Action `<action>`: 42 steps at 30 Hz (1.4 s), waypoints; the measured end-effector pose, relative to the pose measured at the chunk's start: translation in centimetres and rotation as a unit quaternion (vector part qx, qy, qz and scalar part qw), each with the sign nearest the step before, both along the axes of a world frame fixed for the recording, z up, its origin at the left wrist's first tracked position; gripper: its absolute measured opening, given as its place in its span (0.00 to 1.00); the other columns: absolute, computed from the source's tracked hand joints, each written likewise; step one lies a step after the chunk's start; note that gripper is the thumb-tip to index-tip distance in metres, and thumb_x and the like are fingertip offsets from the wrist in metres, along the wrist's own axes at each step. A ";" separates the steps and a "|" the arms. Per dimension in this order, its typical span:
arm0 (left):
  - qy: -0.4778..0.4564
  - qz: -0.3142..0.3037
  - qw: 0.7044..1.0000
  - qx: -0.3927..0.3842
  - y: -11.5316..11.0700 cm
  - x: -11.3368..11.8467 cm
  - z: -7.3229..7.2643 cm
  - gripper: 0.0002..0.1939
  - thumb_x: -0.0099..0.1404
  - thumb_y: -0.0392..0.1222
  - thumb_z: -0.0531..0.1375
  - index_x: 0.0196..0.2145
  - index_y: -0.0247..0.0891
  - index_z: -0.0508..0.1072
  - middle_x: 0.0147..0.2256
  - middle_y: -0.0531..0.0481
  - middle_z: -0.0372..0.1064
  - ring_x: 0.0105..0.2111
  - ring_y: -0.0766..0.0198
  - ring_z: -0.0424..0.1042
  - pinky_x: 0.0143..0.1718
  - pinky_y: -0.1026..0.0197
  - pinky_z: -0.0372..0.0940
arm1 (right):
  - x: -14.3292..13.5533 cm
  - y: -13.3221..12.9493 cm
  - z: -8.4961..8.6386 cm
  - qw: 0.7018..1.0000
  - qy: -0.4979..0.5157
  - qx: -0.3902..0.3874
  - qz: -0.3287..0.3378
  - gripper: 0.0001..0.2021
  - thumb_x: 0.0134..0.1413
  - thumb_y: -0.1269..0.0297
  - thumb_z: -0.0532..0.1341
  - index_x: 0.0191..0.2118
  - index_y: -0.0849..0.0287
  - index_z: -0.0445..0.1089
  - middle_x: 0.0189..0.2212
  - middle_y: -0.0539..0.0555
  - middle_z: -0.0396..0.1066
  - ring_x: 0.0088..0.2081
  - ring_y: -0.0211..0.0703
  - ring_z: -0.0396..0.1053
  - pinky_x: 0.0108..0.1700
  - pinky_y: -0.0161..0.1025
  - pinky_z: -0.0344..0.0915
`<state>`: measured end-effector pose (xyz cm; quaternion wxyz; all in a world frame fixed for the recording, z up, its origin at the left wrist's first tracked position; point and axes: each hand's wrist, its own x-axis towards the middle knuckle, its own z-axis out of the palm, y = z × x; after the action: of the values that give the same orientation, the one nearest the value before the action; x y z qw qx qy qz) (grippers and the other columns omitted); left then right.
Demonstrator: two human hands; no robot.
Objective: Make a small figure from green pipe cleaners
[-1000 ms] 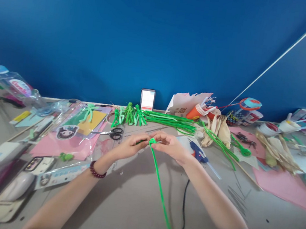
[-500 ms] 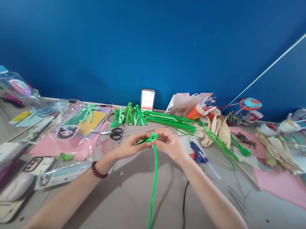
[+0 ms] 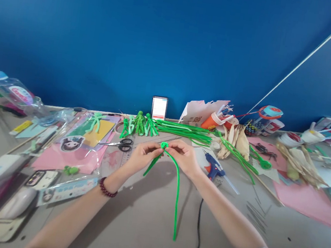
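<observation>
Between my hands, above the middle of the table, is a bright green pipe cleaner [image 3: 176, 201] with a small coiled knot at its top. My left hand [image 3: 145, 155] pinches the knot's left side, and a short end slants down below those fingers. My right hand [image 3: 183, 156] pinches the right side, with the long tail hanging from it toward the table's front. Fingertips partly cover the knot. Behind my hands lies a bundle of green pipe cleaners [image 3: 185, 132], and left of it stand several twisted green pipe-cleaner figures [image 3: 140, 123].
Scissors [image 3: 124, 145] lie left of my hands, a blue glue gun [image 3: 216, 167] to the right. A phone [image 3: 159, 107] leans on the blue wall. Orange paper cups [image 3: 211, 121] stand behind. A black cable [image 3: 199, 223] crosses the front; a computer mouse [image 3: 20, 202] is at left.
The short end now points down below my left fingers, and the knot sits upright between the fingertips. The long tail has swung to the right, its lower end higher than before.
</observation>
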<state>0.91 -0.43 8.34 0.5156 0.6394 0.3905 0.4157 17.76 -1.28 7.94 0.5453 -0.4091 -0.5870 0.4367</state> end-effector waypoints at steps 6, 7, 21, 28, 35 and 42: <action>0.038 -0.011 0.994 0.105 -0.3 0.1 -0.3 0.15 0.62 0.46 0.57 0.24 0.34 0.73 0.24 0.50 0.69 0.26 0.66 0.65 0.29 0.64 0.59 | -0.6 -0.1 -0.6 0.995 0.078 -0.048 0.044 0.11 0.43 0.57 0.66 0.28 0.59 0.71 0.28 0.50 0.67 0.24 0.35 0.67 0.28 0.37 0.68; 0.036 -0.015 0.993 0.111 -0.3 0.1 -0.4 0.16 0.63 0.46 0.56 0.24 0.34 0.73 0.23 0.50 0.68 0.26 0.66 0.65 0.30 0.64 0.59 | -0.6 -0.1 -0.7 0.994 0.085 -0.049 0.046 0.11 0.44 0.56 0.66 0.28 0.59 0.71 0.27 0.50 0.67 0.24 0.36 0.68 0.28 0.37 0.69; 0.027 -0.032 0.992 0.118 0.0 0.0 -0.4 0.18 0.63 0.48 0.56 0.20 0.35 0.72 0.21 0.51 0.63 0.24 0.66 0.61 0.28 0.62 0.58 | -1.3 -0.7 -0.8 0.993 0.111 -0.018 0.035 0.13 0.42 0.55 0.67 0.27 0.59 0.69 0.32 0.51 0.64 0.25 0.36 0.69 0.26 0.37 0.72; 0.037 -0.011 0.986 0.165 0.6 -0.5 -0.4 0.12 0.62 0.47 0.57 0.32 0.36 0.74 0.32 0.46 0.71 0.33 0.62 0.67 0.36 0.60 0.63 | -0.5 -0.7 -0.3 0.998 0.027 0.062 0.011 0.07 0.47 0.59 0.65 0.31 0.55 0.72 0.35 0.53 0.67 0.38 0.40 0.67 0.39 0.38 0.68; 0.044 -0.052 0.965 0.252 1.2 -1.4 -0.3 0.09 0.66 0.40 0.53 0.35 0.38 0.72 0.37 0.43 0.68 0.38 0.62 0.67 0.37 0.60 0.63 | -0.3 -0.8 0.1 0.997 0.027 0.022 0.064 0.06 0.47 0.60 0.65 0.32 0.56 0.71 0.36 0.53 0.65 0.37 0.39 0.66 0.38 0.37 0.66; 0.064 -0.083 0.957 0.271 1.5 -1.9 -0.1 0.10 0.67 0.40 0.50 0.35 0.38 0.71 0.38 0.42 0.67 0.40 0.61 0.66 0.40 0.57 0.63 | 0.2 -0.8 1.3 0.994 -0.049 0.074 0.063 0.07 0.50 0.62 0.63 0.36 0.56 0.72 0.35 0.54 0.71 0.38 0.42 0.69 0.41 0.40 0.67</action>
<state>-0.97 1.11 8.22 0.3298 0.8105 0.2409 0.4199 17.93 -2.03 9.21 0.5158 -0.3512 -0.6683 0.4050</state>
